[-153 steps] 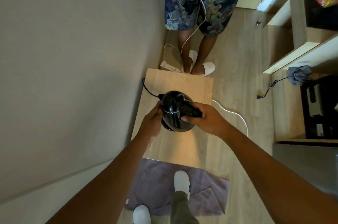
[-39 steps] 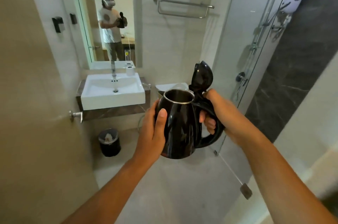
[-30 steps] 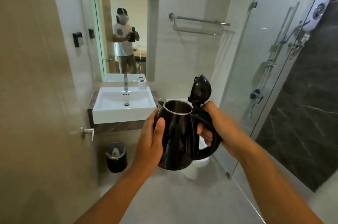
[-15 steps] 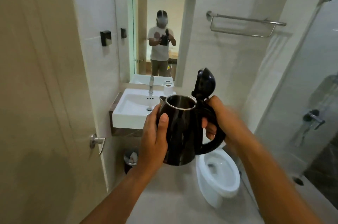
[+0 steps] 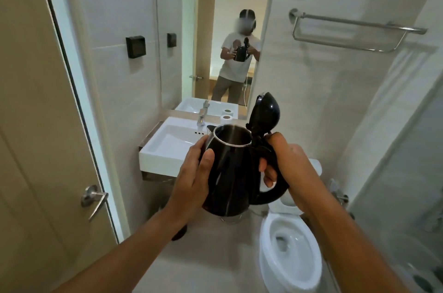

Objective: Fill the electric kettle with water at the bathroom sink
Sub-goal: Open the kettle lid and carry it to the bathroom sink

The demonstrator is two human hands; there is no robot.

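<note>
Closer to the white sink (image 5: 167,146) than half a second ago, with toilet (image 5: 290,252) and basin both larger in view. Black electric kettle (image 5: 230,173) held upright in mid-air, near the sink's front right corner but not over the bowl, and above floor (image 5: 211,256) between sink and toilet. Lid (image 5: 266,113) flipped up and back, standing nearly vertical over the handle; steel-lined mouth open and facing up. Spout pointing away, toward the chrome faucet (image 5: 201,117). Left hand (image 5: 191,180) pressed flat against the kettle's left side, thumb forward, fingers wrapped out of sight behind the body. Right hand (image 5: 285,165) closed round the handle, fingers curled through the loop, thumb up near the hinge. Toilet paper roll (image 5: 227,118) on the sink's back ledge just right of the faucet, partly hidden by the spout. Mirror (image 5: 215,36) above the basin, with the person and the kettle reflected. Door (image 5: 40,149) edge and lever handle (image 5: 94,199) close on the left, narrowing the way; towel rail (image 5: 354,31) high on the right wall, well clear of the kettle. Open floor ahead and below, up to the sink front.
</note>
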